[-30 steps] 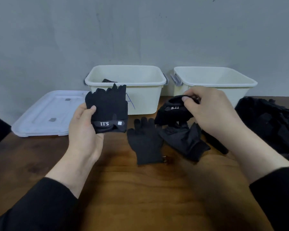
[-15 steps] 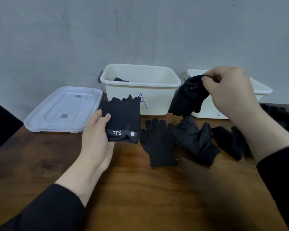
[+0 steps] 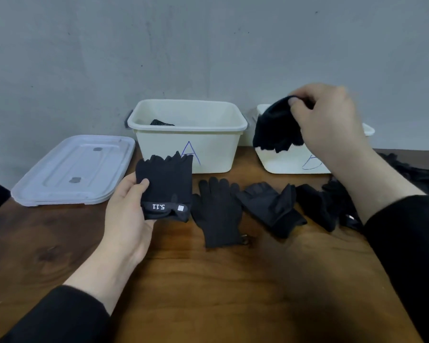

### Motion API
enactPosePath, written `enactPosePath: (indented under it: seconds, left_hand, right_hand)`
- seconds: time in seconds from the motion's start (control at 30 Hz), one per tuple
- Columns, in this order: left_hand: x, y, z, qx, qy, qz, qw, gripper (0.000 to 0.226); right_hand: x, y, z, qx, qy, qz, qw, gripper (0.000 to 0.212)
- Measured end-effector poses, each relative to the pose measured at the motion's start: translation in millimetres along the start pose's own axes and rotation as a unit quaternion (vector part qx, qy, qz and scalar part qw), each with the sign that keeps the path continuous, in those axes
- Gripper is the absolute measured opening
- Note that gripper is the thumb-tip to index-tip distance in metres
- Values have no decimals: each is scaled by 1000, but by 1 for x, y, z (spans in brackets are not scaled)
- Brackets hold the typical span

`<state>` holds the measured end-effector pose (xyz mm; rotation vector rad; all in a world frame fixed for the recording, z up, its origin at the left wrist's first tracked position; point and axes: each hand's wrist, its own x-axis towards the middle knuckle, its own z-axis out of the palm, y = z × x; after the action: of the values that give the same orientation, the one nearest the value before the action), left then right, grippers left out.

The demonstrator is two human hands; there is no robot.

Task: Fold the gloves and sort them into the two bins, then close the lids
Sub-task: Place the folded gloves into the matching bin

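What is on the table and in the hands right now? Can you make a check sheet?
Surface: brown wooden table.
Job's things: bin A open, something dark inside; bin B open, partly hidden; lids lie left of bin A; knit glove and other loose gloves lie flat in front of the bins.
Clutter: dark pile at far right.
Hands: left hand holds folded 5.11 glove; right hand fingers pinch a dangling glove in front of bin B.
Cables: nothing seen.
Surroundings: grey wall.
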<state>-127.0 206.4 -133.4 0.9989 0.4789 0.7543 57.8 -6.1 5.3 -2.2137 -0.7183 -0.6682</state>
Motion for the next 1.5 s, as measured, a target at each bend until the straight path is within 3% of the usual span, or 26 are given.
enactPosePath:
  seconds: [0.1, 0.37, 0.57, 0.63, 0.73, 0.8, 0.9, 0.97, 1.13, 1.23, 1.3, 1.4, 1.43, 1.5]
  left_hand:
    - [0, 4, -1, -11, 5, 5, 1000, 27]
    - [13, 48, -18, -35, 48, 53, 997, 32]
    - [15, 77, -30, -40, 42, 96, 994, 31]
    - [16, 82, -35, -51, 38, 108, 992, 31]
    - [19, 76, -43, -46, 39, 100, 993, 31]
    - [21, 64, -49, -36, 49, 77, 995, 30]
    - [24, 48, -56, -56, 46, 38, 997, 26]
    - [24, 41, -54, -59, 29, 14, 998, 25]
    - [13, 29, -42, -61, -40, -20, 997, 31]
    - [10, 28, -40, -44, -79, -23, 996, 30]
    - [12, 26, -41, 6, -77, -15, 997, 26]
    - [17, 23, -49, 249, -33, 6, 968, 18]
    - [19, 23, -53, 357, -31, 11, 934, 19]
    - [20, 23, -58, 560, -39, 20, 827, 25]
  right_hand:
    - [-3, -5, -5, 47, 28, -5, 999, 23]
    - [-37, -53, 51, 41, -148, -30, 988, 16]
    - [-64, -87, 82, 146, -86, -63, 984, 19]
    - [-95, -87, 93, 135, -145, -117, 973, 22]
    - [-153, -72, 116, 25, -371, -202, 906, 45]
    - [-173, -58, 124, 38, -392, -203, 897, 50]
    - [-168, -56, 115, 166, -249, -97, 949, 31]
    - [-154, -62, 111, 231, -211, -4, 950, 15]
    - [-136, -87, 124, 383, -294, 202, 852, 22]
    - [-129, -93, 129, 463, -267, 250, 807, 14]
    - [-124, -90, 129, 429, -245, 219, 841, 6]
    - [-129, -77, 132, 296, -271, 147, 904, 7]
    - [-135, -72, 135, 252, -287, 128, 915, 8]
    - [-146, -65, 140, 153, -305, 78, 937, 9]
